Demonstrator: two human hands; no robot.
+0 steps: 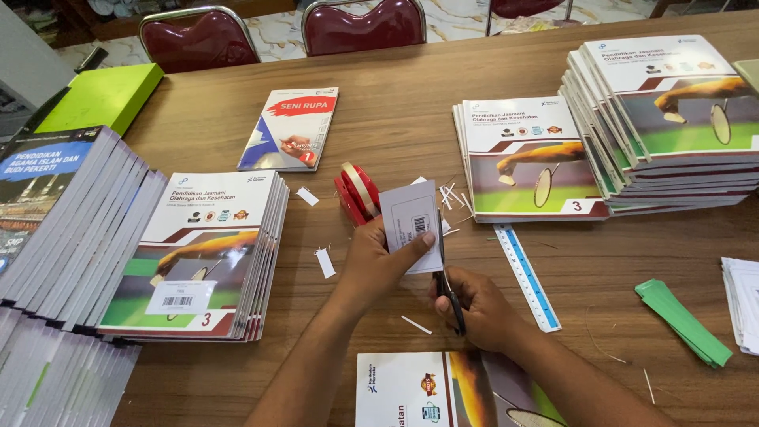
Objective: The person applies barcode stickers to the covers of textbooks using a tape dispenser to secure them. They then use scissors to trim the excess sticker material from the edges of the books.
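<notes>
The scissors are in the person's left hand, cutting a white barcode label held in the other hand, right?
Not quite. The head view shows the scissors in the right hand; the left hand holds the white barcode label. The rest is right: the blades are cutting along the label's edge.

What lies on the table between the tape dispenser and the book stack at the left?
In the head view, two small white paper strips lie on bare wood between the red tape dispenser and the left stack.

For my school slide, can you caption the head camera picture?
Left hand holds a barcode label while right hand trims it with scissors.
</notes>
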